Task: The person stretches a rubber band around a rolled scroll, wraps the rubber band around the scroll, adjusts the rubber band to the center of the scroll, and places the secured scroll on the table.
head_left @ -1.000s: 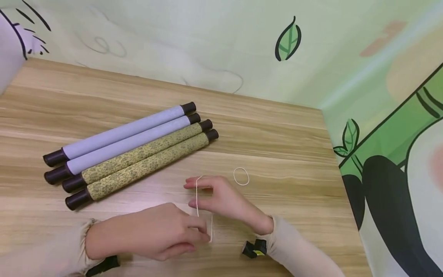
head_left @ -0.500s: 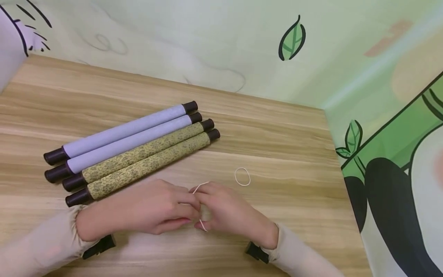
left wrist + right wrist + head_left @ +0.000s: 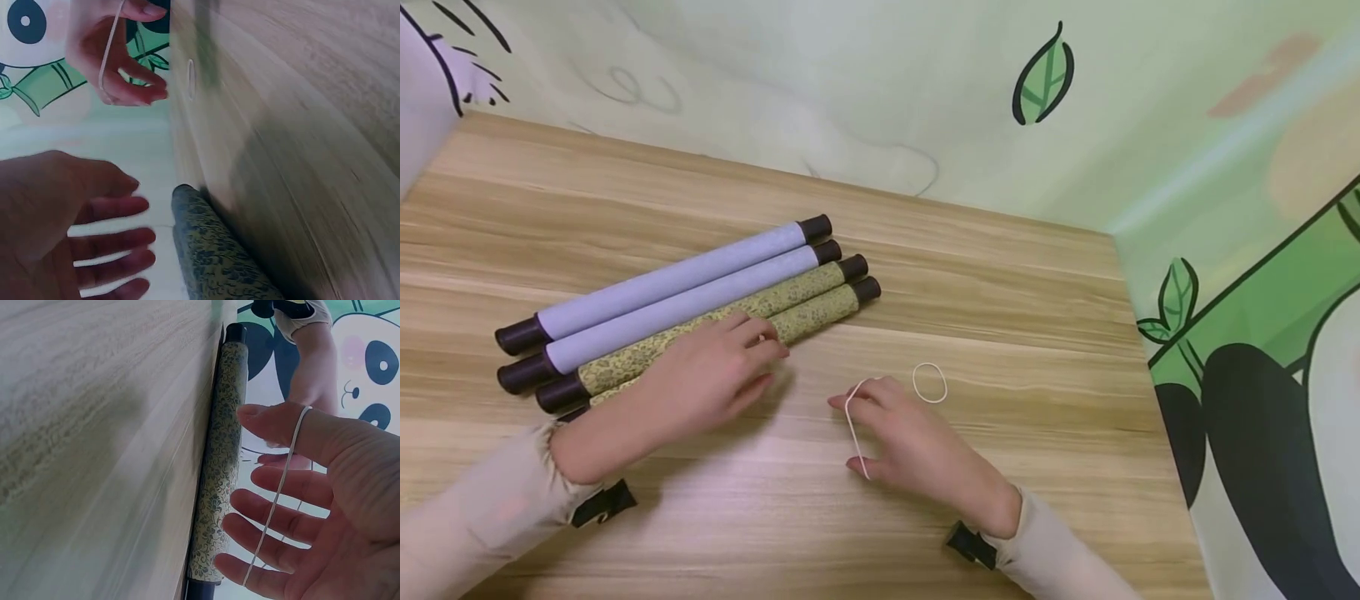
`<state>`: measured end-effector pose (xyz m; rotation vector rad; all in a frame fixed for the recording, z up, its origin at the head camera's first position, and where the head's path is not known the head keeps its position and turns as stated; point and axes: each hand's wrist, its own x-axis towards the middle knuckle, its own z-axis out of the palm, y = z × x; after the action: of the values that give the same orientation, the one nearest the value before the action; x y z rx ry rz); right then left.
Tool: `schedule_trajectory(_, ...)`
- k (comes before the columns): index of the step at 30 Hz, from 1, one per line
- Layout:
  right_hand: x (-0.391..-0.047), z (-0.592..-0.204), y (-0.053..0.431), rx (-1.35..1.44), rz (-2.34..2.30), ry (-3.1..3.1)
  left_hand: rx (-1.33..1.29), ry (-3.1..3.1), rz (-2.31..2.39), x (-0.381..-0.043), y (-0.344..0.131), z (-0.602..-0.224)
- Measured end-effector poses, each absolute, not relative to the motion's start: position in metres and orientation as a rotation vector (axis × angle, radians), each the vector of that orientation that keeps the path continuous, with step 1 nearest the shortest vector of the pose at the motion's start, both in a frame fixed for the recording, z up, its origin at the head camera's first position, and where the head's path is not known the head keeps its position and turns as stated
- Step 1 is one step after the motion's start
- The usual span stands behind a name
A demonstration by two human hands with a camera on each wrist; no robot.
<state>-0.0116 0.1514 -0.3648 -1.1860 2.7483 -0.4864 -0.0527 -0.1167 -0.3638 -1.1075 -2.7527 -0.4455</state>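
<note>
A white rubber band [image 3: 275,497] is looped round the spread thumb and fingers of my right hand [image 3: 917,442] and stretched between them. That hand is over the table, right of the scrolls. My left hand [image 3: 707,371] holds nothing; its loosely bent fingers are over the two yellow patterned scrolls, the front one [image 3: 820,317] and the one behind it [image 3: 625,358]. In the head view this hand and forearm hide much of the front scroll. Two pale lavender scrolls [image 3: 662,279] lie alongside, all with dark end knobs.
A second white rubber band [image 3: 914,382] lies on the wooden table [image 3: 1015,333], just beyond my right hand. Printed walls [image 3: 850,83] border the table at the back and right. Dark wrist cameras [image 3: 604,503] are strapped beneath both sleeves.
My left hand first worked at the rubber band beside the right hand, then came away to the upper left, over the yellow scrolls. The band stays stretched on my right hand.
</note>
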Motion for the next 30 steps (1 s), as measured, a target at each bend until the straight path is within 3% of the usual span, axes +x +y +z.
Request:
schedule_trajectory(16,-0.014,-0.363,0.154,-1.170,-0.520,2.744,-0.675,-2.895,-0.213,-0.063,-0.124,-0.393)
schedule_trajectory(30,-0.017,-0.366,0.153,-1.146,-0.521,2.726,-0.730,-3.022,-0.342,-0.059,-0.122,-0.392)
